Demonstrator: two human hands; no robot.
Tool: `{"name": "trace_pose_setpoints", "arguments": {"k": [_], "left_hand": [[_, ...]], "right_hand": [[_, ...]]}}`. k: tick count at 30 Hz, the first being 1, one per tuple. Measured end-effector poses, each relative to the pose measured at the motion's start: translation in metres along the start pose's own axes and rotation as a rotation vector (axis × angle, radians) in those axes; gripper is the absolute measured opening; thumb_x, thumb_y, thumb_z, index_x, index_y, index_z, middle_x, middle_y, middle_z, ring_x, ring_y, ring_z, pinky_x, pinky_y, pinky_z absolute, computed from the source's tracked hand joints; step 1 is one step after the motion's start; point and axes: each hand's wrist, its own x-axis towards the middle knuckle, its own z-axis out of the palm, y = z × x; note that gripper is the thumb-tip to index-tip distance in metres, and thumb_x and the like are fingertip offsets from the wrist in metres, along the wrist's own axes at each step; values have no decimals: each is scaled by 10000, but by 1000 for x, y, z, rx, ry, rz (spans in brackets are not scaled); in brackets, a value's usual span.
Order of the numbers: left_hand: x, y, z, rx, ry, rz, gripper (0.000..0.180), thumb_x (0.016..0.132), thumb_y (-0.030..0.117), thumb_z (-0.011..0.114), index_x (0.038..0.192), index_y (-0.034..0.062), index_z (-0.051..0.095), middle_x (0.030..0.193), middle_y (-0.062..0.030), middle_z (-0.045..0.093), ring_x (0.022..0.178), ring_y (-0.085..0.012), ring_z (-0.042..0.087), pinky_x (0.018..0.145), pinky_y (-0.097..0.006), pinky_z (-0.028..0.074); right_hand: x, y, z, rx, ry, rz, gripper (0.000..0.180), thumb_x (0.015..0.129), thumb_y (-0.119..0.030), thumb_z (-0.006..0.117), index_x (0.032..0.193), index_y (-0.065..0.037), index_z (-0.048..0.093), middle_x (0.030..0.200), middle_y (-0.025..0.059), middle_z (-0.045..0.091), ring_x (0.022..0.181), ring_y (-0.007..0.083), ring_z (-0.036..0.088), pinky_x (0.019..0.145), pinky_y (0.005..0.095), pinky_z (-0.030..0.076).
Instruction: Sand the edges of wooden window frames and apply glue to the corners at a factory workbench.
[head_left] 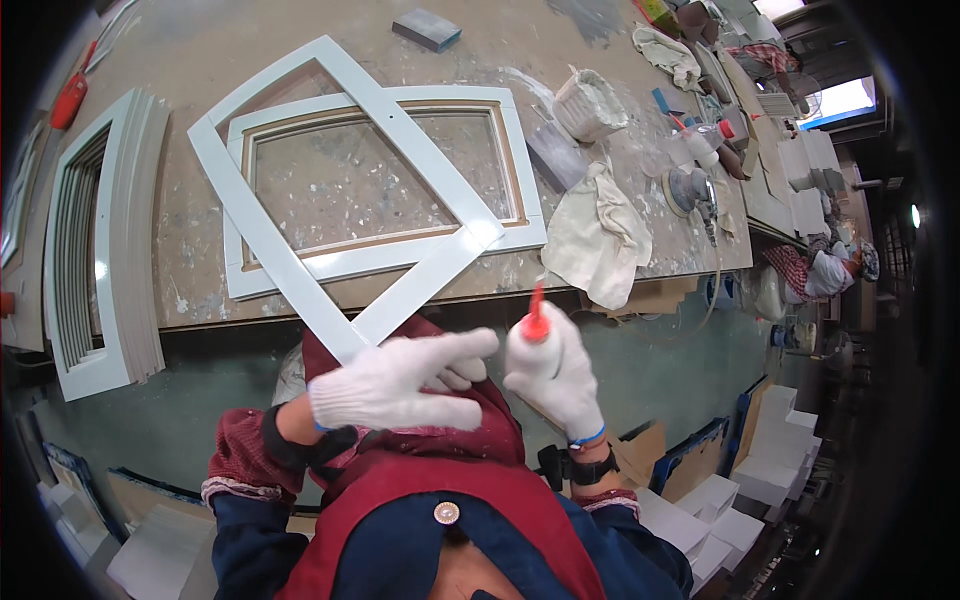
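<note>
A white squeeze bottle with a red nozzle (536, 322) stands upright in my gloved right hand (563, 375), its tip pointing away from me. My gloved left hand (400, 380) is held in front of me with its fingers apart, holding nothing. Just beyond it, the corner of a white frame (390, 115) juts over the table's near edge. This frame lies at an angle across a second white frame (380, 262), whose inner edge is brown.
Several white frames (110, 250) lean together at the left. A white cloth (600, 235), a crusted pot (590, 105), a sanding block (558, 157) and a round sander (688, 192) lie at the right of the paint-spotted table (190, 290). Other people (825, 270) are farther right.
</note>
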Motion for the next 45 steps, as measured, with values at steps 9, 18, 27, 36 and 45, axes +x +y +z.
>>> {"name": "trace_pose_setpoints", "arguments": {"k": [9, 18, 27, 36, 45], "left_hand": [[-56, -55, -120, 1074, 1156, -72, 682, 801, 324, 736, 1375, 39, 504, 1374, -210, 532, 1369, -396, 412, 1127, -437, 352], [-24, -83, -115, 1235, 1115, -242, 433, 847, 325, 625, 1237, 137, 606, 1327, -44, 585, 1386, -379, 375, 1111, -608, 201], [-5, -90, -124, 1220, 1223, -152, 313, 820, 118, 589, 1119, 182, 654, 1218, 21, 647, 1364, -313, 425, 1072, -608, 238], [11, -96, -129, 1193, 1291, -148, 217, 847, 132, 576, 1040, 214, 633, 1177, 68, 648, 1359, -277, 445, 1104, -672, 214], [16, -104, -137, 1207, 1330, -149, 258, 850, 131, 594, 1085, 211, 666, 1170, 63, 649, 1349, -265, 454, 1099, -674, 235]], "right_hand": [[167, 108, -175, 254, 842, -203, 676, 807, 15, 741, 1405, -29, 428, 1202, 77, 580, 1014, 203, 606, 925, 360, 503], [217, 154, -211, -181, 970, -105, 686, 857, -181, 757, 1415, 24, 413, 1311, 183, 550, 1166, 267, 568, 1021, 381, 446], [218, 87, -107, -886, 496, -495, 597, 976, -336, 561, 1459, -31, 387, 1401, 223, 500, 1310, 402, 456, 1101, 444, 360], [204, 56, -120, -784, 160, -220, 309, 916, -239, 619, 1138, -34, 681, 974, 192, 675, 863, 343, 650, 801, 402, 514], [103, -67, 49, -830, -347, -911, 389, 764, -113, 721, 1149, -69, 694, 972, 115, 697, 799, 260, 658, 708, 364, 502]]}}
